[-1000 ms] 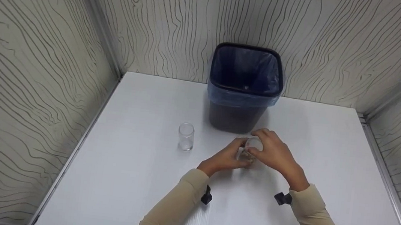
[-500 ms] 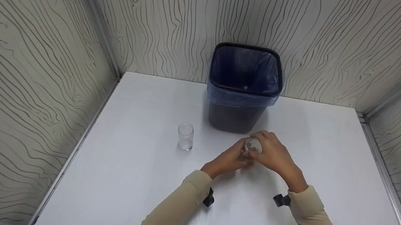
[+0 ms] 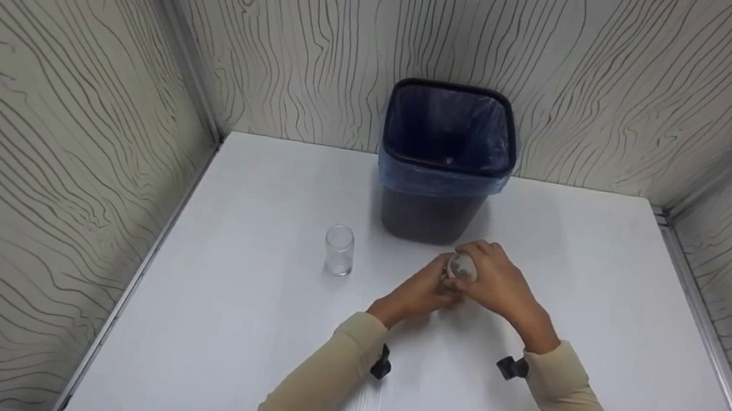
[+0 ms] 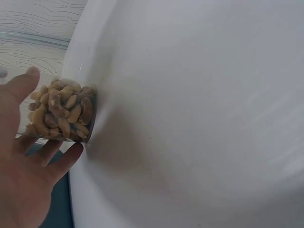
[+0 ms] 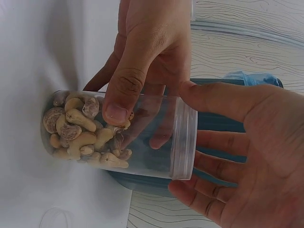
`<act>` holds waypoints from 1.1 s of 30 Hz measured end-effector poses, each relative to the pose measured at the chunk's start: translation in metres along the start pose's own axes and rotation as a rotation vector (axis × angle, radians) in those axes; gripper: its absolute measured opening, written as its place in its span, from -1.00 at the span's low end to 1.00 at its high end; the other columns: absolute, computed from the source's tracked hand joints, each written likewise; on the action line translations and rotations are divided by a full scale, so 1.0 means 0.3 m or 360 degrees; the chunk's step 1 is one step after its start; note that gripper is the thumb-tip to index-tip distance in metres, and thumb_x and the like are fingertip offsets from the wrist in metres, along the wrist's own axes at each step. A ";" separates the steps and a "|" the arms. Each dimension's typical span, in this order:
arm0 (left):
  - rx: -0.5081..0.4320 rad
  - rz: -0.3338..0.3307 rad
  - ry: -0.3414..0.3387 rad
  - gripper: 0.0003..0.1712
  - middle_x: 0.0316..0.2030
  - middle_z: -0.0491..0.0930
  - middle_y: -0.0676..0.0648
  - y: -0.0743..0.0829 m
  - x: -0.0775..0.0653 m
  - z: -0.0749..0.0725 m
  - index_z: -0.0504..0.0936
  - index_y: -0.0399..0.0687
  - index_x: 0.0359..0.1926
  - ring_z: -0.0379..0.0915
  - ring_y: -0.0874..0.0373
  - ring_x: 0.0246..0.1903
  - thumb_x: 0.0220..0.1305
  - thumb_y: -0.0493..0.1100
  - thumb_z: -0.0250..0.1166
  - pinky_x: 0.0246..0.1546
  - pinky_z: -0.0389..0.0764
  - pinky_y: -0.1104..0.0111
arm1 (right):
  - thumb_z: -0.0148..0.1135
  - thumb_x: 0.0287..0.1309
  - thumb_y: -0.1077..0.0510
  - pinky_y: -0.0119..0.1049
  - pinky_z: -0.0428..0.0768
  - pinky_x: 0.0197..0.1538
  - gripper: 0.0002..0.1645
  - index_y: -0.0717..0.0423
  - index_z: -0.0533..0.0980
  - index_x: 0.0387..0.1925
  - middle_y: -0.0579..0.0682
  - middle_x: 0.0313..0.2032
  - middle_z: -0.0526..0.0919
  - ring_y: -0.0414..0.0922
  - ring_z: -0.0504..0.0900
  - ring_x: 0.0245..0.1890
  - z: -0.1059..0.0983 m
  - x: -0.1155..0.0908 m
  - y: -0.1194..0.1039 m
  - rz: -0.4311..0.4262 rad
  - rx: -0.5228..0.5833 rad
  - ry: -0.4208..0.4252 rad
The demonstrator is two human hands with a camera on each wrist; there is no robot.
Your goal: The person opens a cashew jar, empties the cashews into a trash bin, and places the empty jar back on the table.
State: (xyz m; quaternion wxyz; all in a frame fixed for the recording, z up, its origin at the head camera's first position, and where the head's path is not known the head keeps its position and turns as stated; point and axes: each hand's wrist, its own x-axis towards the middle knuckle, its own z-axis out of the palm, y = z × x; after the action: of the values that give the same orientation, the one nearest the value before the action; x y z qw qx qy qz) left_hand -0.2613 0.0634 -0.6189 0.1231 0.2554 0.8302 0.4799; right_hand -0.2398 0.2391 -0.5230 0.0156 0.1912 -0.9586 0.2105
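Observation:
A clear, cylindrical jar (image 5: 152, 164) holds cashews (image 5: 85, 133) in its lower part. My left hand (image 3: 417, 293) grips the jar's body, its thumb on the near side and fingers round the far side in the right wrist view. The clear lid (image 5: 184, 145) sits over the jar's mouth. My right hand (image 3: 501, 279) holds the lid by its rim between thumb and fingers. In the left wrist view the jar's base is close to the white table. In the head view, the hands hide most of the jar's body.
An upright clear glass (image 3: 339, 251) stands on the white table (image 3: 248, 275), left of the hands. Behind them is a dark bin (image 3: 430, 216) lined with a blue bag (image 3: 441, 181). Patterned wall panels (image 3: 316, 41) enclose the table at the back and sides.
A second ago the lid was tilted above the jar, with nuts showing beside it. It has come down over the mouth, and both hands have drawn together around the jar.

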 end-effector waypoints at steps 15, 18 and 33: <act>0.0011 0.0045 0.0016 -0.07 0.58 0.31 -0.09 0.012 -0.004 -0.007 0.13 -0.02 0.63 0.24 0.10 0.59 0.43 -0.06 0.43 0.58 0.27 0.27 | 0.62 0.13 0.07 0.24 0.66 0.15 -0.28 0.23 0.57 0.27 0.21 0.23 0.62 0.23 0.55 0.26 0.002 -0.002 0.000 -0.0029 -0.0051 0.0018; 0.0046 0.0040 0.0028 -0.08 0.57 0.33 -0.10 0.014 -0.004 -0.008 0.15 -0.06 0.62 0.24 0.08 0.59 0.43 -0.04 0.44 0.58 0.27 0.27 | 0.63 0.12 0.05 0.24 0.65 0.17 -0.27 0.24 0.58 0.27 0.22 0.23 0.63 0.24 0.55 0.26 0.002 0.000 -0.002 -0.0031 -0.0053 0.0017; 0.0129 0.0069 0.0072 -0.13 0.51 0.41 -0.13 0.001 -0.004 -0.006 0.23 -0.13 0.58 0.34 0.08 0.53 0.42 -0.05 0.45 0.54 0.34 0.28 | 0.62 0.11 0.02 0.23 0.60 0.24 -0.25 0.24 0.57 0.28 0.21 0.24 0.63 0.22 0.54 0.28 0.005 0.007 -0.002 0.0010 0.0025 -0.0022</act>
State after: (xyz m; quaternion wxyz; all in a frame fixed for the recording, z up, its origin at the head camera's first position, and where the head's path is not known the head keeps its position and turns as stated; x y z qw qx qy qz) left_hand -0.2611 0.0617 -0.6178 0.0835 0.2672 0.8458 0.4542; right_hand -0.2416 0.2371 -0.5239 0.0068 0.1896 -0.9576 0.2166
